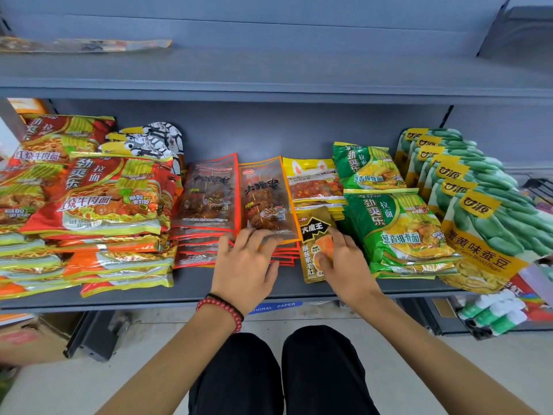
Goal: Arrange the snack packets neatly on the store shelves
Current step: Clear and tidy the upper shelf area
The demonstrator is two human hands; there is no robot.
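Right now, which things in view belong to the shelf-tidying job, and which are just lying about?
Job: gold packet in the right hand; skewer packets under the left hand; red noodle packs; green noodle packs; broad bean bags.
Lying about: cardboard box on the floor; green-and-white rolls.

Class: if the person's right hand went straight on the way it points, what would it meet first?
The right hand, pinching the gold packet, points into the shelf, slightly left. It would probably first meet the stack of yellow packets behind; the orange-edged packet lies close beside that line.
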